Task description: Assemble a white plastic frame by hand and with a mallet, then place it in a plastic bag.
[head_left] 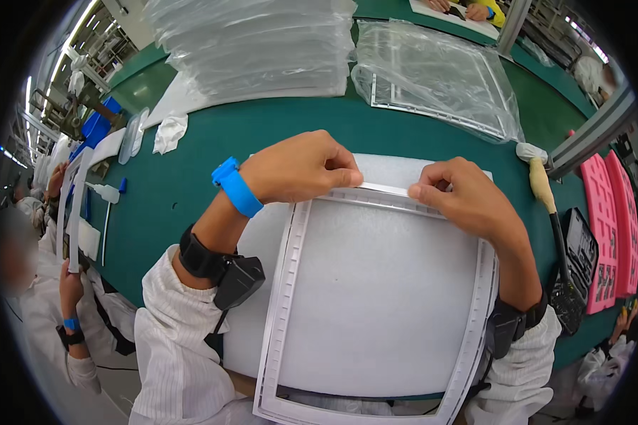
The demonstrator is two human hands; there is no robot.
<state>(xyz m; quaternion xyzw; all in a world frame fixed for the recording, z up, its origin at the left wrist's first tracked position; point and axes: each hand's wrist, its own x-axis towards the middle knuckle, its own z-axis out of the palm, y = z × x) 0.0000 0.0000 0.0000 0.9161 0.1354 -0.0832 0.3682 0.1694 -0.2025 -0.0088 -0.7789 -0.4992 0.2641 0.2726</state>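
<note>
A white rectangular frame with a notched inner edge lies on a white foam sheet, its near side reaching past the table edge towards me. Along its far side runs a thin, shiny white strip. My left hand pinches the strip's left end between thumb and bent fingers. At the other end, my right hand has thumb and forefinger closed on the same strip. Whether the strip touches the frame beneath it I cannot tell.
Clear-wrapped sheets stand stacked at the far left. A bagged frame lies behind the foam. On the right are a cloth-tipped tool, a black case and pink foam trays. A co-worker holds another frame at left.
</note>
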